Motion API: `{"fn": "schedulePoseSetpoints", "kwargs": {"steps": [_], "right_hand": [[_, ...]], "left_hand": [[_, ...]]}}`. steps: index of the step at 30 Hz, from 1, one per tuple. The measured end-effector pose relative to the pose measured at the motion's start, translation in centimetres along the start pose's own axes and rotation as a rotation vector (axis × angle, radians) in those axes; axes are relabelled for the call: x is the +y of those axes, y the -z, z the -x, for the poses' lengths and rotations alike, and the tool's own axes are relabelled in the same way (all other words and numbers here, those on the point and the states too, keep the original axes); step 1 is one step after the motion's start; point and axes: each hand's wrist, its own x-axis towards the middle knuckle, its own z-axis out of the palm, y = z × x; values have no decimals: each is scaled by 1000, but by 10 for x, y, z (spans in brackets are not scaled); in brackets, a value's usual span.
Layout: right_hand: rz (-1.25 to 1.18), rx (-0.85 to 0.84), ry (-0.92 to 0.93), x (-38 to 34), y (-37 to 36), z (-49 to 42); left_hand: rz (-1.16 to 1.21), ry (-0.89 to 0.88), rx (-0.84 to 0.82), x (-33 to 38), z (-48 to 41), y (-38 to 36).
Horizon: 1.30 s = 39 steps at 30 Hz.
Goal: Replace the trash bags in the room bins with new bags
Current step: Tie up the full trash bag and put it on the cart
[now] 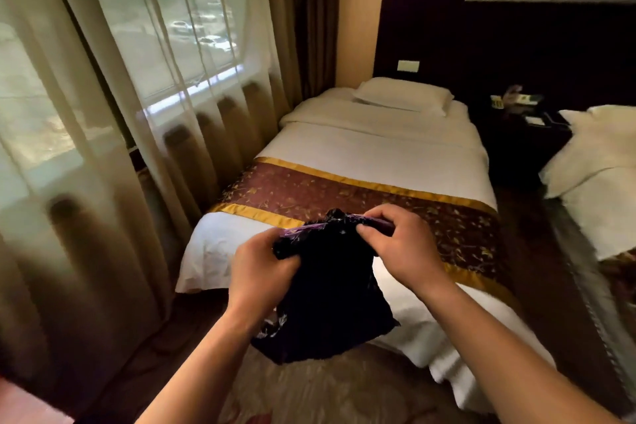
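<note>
Trash bag (330, 289), dark purple-black and crumpled, is held in mid-air near the camera, above the carpet at the near end of the bed (375, 148). At far left, sheer curtains (144, 96) are drawn across a window. The bag's gathered top edge is pinched on its left by the left hand (261, 272), whose fingers are closed on the plastic. On its right, the same edge is clamped by the right hand (401, 244), held slightly higher and farther. The top edge is thus stretched left to right, while the bag's long axis hangs downward, its lower end toward the floor. No bin is visible, so no fitted bag can be confirmed. The bag appears to be at the unfolding or opening stage, with lining a bin judged left to do. A second bed (599, 182) lies at far right.
</note>
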Motion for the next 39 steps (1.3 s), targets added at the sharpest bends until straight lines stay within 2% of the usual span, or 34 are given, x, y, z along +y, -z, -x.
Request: {"fn": "schedulePoseSetpoints", "kwargs": {"steps": [9,17,23,27,31,39], "right_hand": [[90,221,12,17,116,25],[170,347,21,25,205,46],[200,368,39,33,264,56],[247,401,64,33,295,62],[233,434,17,32,324,72],[204,590,-24,9,377,82]], "left_hand": [[189,-163,-119,99,-3,-55],[310,-166,-151,184,10,-93],[446,-180,-286,233,17,-115],[516,-178,-306,257,18,-129],[663,-180,-397,286,21,-148],[880,-245,-540,358,3,-160]]}}
